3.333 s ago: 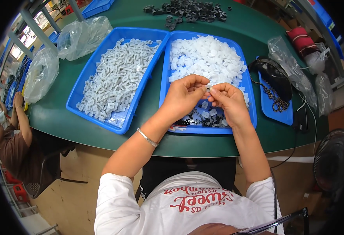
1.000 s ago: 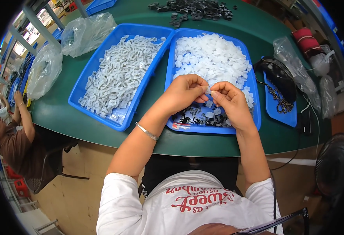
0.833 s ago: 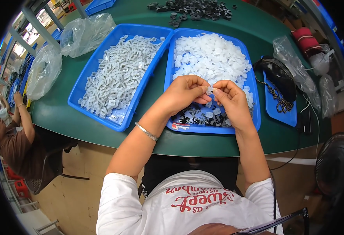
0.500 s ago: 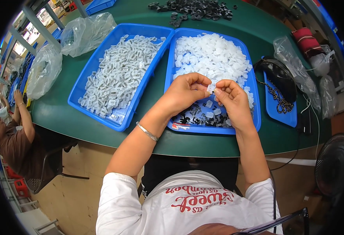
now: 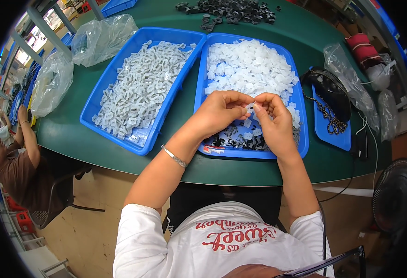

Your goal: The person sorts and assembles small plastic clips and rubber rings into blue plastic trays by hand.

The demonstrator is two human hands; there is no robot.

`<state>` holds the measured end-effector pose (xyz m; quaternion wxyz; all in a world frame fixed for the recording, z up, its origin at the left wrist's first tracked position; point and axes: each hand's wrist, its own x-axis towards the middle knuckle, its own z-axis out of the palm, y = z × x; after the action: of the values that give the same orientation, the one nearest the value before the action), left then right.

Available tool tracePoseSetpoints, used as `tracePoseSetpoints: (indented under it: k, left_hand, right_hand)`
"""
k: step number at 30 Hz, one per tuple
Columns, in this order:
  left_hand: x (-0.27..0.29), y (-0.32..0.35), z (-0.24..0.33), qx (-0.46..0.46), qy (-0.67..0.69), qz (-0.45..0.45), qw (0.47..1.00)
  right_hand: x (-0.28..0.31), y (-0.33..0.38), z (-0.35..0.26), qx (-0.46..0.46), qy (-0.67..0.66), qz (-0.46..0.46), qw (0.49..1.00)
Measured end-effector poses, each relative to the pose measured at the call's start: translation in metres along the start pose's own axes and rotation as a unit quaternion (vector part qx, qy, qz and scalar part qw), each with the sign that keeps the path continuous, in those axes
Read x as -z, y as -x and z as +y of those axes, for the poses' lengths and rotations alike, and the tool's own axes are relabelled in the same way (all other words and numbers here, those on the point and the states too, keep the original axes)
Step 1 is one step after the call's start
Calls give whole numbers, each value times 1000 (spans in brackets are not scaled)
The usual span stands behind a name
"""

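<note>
A small translucent white plastic piece (image 5: pixel 249 107) is pinched between my two hands, above the near half of the right blue tray (image 5: pixel 304 139). My left hand (image 5: pixel 224 111) has thumb and forefinger closed on its left side. Thumb and fingertips of my right hand (image 5: pixel 275 121) press on it from the right; the fingers cover most of the piece. Beyond my hands, a heap of white plastic pieces (image 5: pixel 252 65) fills the far part of this tray. Small black bits (image 5: pixel 240 136) and a few loose white pieces lie at its near end.
To the left stands a blue tray (image 5: pixel 86 113) full of greyish clear parts (image 5: pixel 143 88). Black rings (image 5: pixel 233 11) are heaped at the back. Plastic bags (image 5: pixel 103 39) lie far left. At right are a black pouch with a chain (image 5: pixel 331 92) and a fan (image 5: pixel 393 194). Another person (image 5: pixel 22 162) sits left.
My fingertips have drawn closer together around the white piece, and it shows less between them. My right hand has tilted slightly. The trays have not moved.
</note>
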<state>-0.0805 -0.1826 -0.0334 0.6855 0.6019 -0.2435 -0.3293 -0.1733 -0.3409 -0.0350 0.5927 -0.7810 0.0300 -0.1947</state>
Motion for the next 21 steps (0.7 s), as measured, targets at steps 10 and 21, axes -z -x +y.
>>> tracePoseSetpoints:
  k: [10, 21]
  left_hand:
    - [-1, -1, -1, 2, 36, 8, 999]
    - [-1, -3, 1, 8, 36, 23, 999]
  right_hand:
    - [-2, -1, 0, 111, 148, -5, 983]
    - [13, -8, -3, -92, -113, -53, 988]
